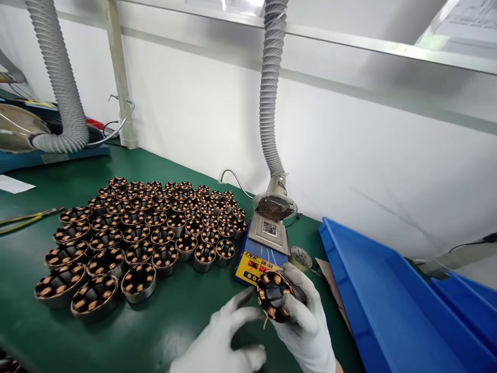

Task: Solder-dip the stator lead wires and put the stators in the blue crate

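In my right hand (pixel 306 321), white-gloved, is a motor stator (pixel 274 296), a round metal ring with copper coils and black inserts. The fingers wrap round its right side, and thin wire ends stick up from its top and hang below it. My left hand (pixel 225 336), also gloved, is just left of the stator with thumb and fingers apart and nothing between them. Behind the stator stands a blue and yellow solder pot (pixel 252 259) with red digits on its front and a small square bath of shiny metal on top.
Many similar stators (pixel 143 223) stand in rows on the green table (pixel 186 321) at left. A grey fume hose (pixel 269 93) ends in a round hood (pixel 275 205) above the pot. At right lie a round tin (pixel 301 256) and a blue tray (pixel 388 300). Yellow-handled pliers (pixel 31 218) lie far left.
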The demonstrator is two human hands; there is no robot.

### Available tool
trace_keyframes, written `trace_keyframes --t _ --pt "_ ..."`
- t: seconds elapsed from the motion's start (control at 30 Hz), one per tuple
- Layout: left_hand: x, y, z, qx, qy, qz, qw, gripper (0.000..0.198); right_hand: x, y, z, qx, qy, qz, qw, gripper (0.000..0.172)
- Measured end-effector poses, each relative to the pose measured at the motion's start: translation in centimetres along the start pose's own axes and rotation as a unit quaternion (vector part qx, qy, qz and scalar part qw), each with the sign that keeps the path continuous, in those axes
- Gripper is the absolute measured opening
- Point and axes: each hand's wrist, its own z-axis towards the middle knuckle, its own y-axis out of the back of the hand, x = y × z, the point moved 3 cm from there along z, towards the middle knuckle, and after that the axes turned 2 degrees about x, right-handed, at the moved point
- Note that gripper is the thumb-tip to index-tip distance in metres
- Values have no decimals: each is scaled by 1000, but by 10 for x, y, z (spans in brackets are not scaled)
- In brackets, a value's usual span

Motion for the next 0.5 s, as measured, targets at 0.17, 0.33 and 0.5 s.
trace_keyframes --t 0.17,0.33,0.5 --pt "-23 -5 16 -59 11 -226 972 13 4 9 -3 58 -1 -66 996 63" --pt "-18 -7 13 -18 37 -406 913 28 4 18 15 178 -37 22 983 57" --pt "-24 2 17 77 83 -424 899 30 -3 8 22 345 -226 247 877 58"
